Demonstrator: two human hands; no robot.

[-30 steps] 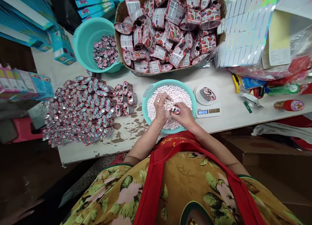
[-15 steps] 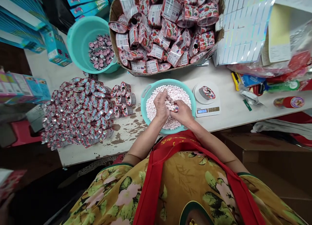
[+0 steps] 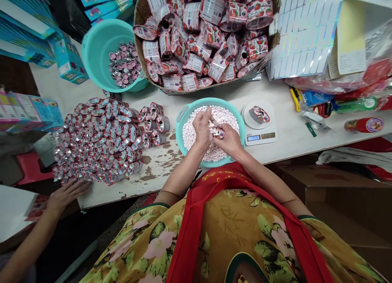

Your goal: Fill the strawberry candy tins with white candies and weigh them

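The left hand (image 3: 202, 130) is half curled, with pink-white pellets (image 3: 212, 130) cupped in its fingers. Between the fingers and thumb of the right hand (image 3: 229, 140), closed to a pinch, a small printed container (image 3: 219, 135) is gripped. It is held over the near-centre of a turquoise basin (image 3: 180, 130), just right of the left hand's cupped pellets, and lies nearer the right hand. The longer axis of its oval top seems to run roughly left to right; its lower body is hidden by the fingers, so its tilt cannot be told. Pellets are seen right at its mouth.

Beneath both hands, the basin is filled with loose pellets. Just to the right, a digital scale (image 3: 271, 137) is set on the tabletop (image 3: 294, 140), with another container (image 3: 259, 114) placed on its pan. To the left, a group of open-topped containers (image 3: 163, 123) is stood beside a crowded cluster of containers (image 3: 98, 140). On the far side, a cardboard box (image 3: 140, 14) is heaped with strawberry-printed containers (image 3: 211, 34). At the near left, a co-worker's hand (image 3: 69, 193) is seen by the cluster.
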